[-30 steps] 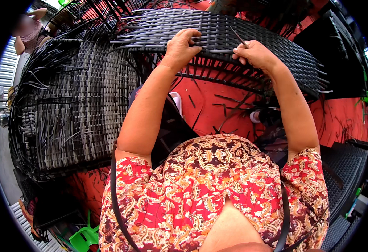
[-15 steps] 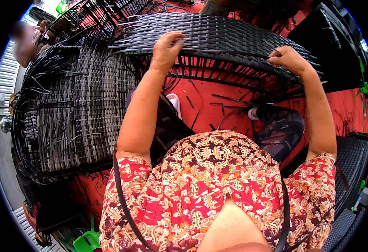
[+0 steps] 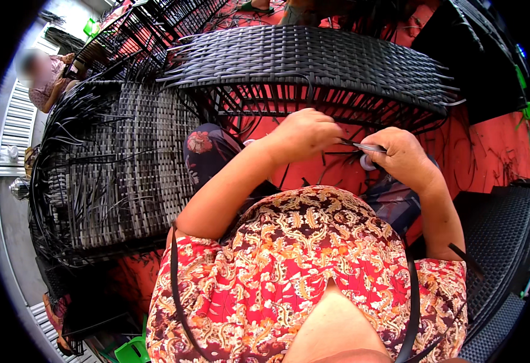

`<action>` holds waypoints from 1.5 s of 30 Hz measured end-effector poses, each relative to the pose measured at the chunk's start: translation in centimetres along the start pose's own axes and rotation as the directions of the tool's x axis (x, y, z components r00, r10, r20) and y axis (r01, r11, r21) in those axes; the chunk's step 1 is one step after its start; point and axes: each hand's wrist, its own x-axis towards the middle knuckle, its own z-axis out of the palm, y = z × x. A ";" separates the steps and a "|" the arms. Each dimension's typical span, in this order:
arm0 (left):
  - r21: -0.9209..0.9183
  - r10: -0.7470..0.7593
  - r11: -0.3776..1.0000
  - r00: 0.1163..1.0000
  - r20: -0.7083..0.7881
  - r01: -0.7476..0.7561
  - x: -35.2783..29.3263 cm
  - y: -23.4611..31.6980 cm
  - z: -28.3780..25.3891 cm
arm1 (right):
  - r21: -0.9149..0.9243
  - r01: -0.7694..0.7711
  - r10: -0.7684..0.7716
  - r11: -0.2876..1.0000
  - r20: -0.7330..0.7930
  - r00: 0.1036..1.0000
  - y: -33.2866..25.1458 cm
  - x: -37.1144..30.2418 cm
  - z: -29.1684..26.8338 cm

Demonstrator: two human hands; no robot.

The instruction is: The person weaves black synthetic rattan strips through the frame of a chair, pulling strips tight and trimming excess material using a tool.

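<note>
Red flooring [image 3: 501,128] extends beneath the whole work area. A large woven panel [image 3: 125,169] in grey and black strands occupies the left side, with loose black strands bunched along its far left edge. Across the far side lies a long, curved woven band [image 3: 313,53] of dark grey strands; free strand ends project from both of its ends, and an open black frame [image 3: 398,109] shows below its near edge. At the right, a dark textured stack [image 3: 501,227] stands on the near side of a plain black panel [image 3: 458,72]. Another person [image 3: 44,85], in a light patterned top, is at the far left, well apart from the band. A green plastic item [image 3: 133,351] shows at the lower left. The right hand [image 3: 405,158] is nearly closed, thumb against fingers, and grips a thin grey piece [image 3: 371,147]; whether it is a strip or a tool cannot be determined. The left hand [image 3: 306,134] is positioned just beside it, fingers curled; whether they grip the thin dark end [image 3: 348,142] leading toward the grey piece cannot be determined. The grey piece is located between both hands, nearer the wearer than the band.
</note>
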 end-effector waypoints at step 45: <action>0.515 -0.326 0.767 0.924 -0.202 0.383 -3.6 -6.9 2.9 | -0.101 -0.204 0.197 0.974 -0.075 0.978 4.6 11.7 12.1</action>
